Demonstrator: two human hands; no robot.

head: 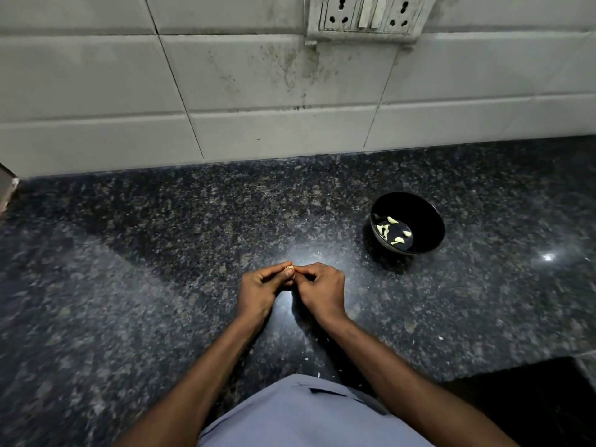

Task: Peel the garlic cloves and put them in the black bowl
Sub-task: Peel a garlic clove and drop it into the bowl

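One light, firm clove [289,270] sits pinched between your left hand [260,289] and right hand [322,288] over the bench [161,253]; hold its ends, since its papery skin tears easily.

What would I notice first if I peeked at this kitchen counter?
Two hands meet mid-counter: the left hand and right hand pinch a small garlic clove between them. To the right sits a black bowl holding peeled cloves. A grimy socket panel hangs on the tiled wall above.
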